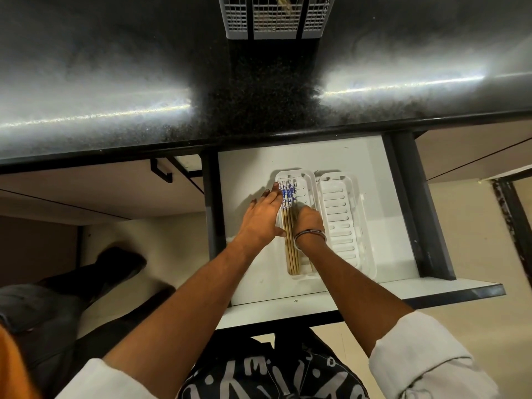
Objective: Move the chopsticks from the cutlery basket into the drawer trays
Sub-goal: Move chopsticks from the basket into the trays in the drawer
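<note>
a bundle of chopsticks [290, 249] already lies in the left tray [306, 182] inside the drawer [253, 162]. the right tray [342, 214], just beside it, has nothing in it. in the basket [276, 17], far behind the drawer on the counter [115, 82], some wooden sticks seem to remain, so i judge the work is partly done. the left hand [263, 218] lies flat and open against the bundle. the right hand [308, 218] is curled over the chopsticks; if it really pinches them i cannot tell. they are wooden, with blue-white patterned tops.
</note>
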